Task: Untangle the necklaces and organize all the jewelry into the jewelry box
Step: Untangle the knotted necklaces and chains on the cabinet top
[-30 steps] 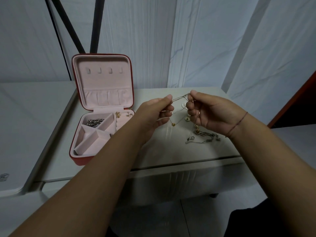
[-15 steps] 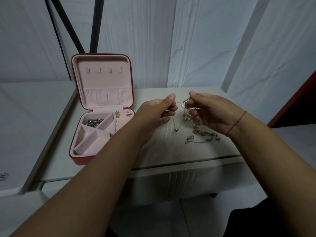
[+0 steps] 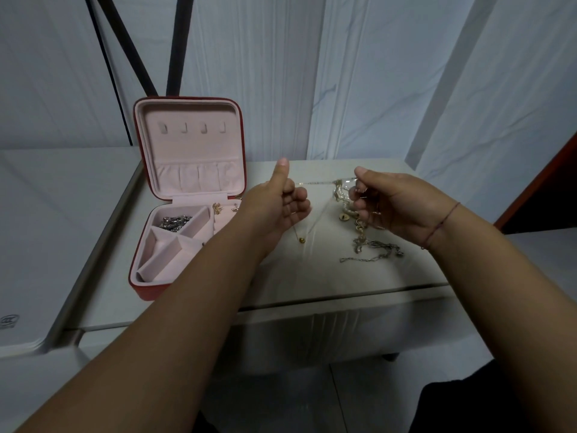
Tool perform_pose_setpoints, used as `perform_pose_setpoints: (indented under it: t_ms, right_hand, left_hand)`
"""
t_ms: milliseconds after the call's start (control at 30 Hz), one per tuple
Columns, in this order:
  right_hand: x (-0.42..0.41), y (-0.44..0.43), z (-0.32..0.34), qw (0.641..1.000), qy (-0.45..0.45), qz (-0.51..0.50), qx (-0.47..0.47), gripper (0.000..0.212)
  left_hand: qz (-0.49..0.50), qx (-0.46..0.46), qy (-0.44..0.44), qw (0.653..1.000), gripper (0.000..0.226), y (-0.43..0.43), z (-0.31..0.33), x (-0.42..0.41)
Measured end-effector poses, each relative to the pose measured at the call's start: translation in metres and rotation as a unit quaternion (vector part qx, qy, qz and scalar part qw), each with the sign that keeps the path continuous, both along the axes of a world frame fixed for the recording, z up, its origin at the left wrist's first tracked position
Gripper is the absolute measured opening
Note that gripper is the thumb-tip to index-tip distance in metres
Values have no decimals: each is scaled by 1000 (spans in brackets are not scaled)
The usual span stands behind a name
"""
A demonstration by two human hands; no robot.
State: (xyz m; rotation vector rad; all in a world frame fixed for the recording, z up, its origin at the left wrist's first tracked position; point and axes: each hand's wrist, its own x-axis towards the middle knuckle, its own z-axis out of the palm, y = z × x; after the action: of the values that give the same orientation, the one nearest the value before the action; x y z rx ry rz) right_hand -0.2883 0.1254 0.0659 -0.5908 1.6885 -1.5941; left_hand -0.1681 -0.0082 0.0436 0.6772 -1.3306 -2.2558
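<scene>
My left hand [image 3: 278, 204] is raised over the table, thumb pointing up, its curled fingers holding a thin gold necklace [image 3: 315, 214]. The chain's small gold pendant [image 3: 301, 240] hangs just above the tabletop. From the left hand the chain stretches right into a tangle of necklaces [image 3: 343, 195], which my right hand [image 3: 393, 204] pinches. The tangle trails down to a silver chain [image 3: 374, 249] lying on the table. The red jewelry box [image 3: 137, 276] stands open at the left with its pink lid upright. A silver piece [image 3: 175, 221] lies in its back compartment.
Two small earrings [image 3: 217, 207] sit on the box's right pad. The white table [image 3: 312, 276] has its front edge close below the silver chain. A second pale surface [image 3: 46, 229] adjoins on the left. Dark poles [image 3: 175, 45] lean behind the box.
My hands have drawn apart: the left one moved left and its thumb lifted. The gold chain now stretches out between them, and the pendant swung lower and to the left.
</scene>
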Motion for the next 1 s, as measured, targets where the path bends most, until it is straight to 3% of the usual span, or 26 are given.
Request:
perform_pose_setpoints:
  t_ms: [233, 500, 633, 1000]
  right_hand:
    - [-1, 0, 2, 997, -68, -4, -39, 33]
    - [3, -3, 2, 992, -68, 54, -90, 30]
    - [3, -2, 4, 992, -72, 45, -95, 31]
    - [6, 0, 3, 997, -19, 43, -59, 29]
  left_hand:
    - [16, 6, -54, 998, 44, 0, -2, 1]
    - [-69, -159, -110, 979, 32, 6, -3, 3]
    - [-98, -201, -87, 971, 27, 10, -3, 3]
    - [-84, -175, -35, 980, 10, 7, -4, 2]
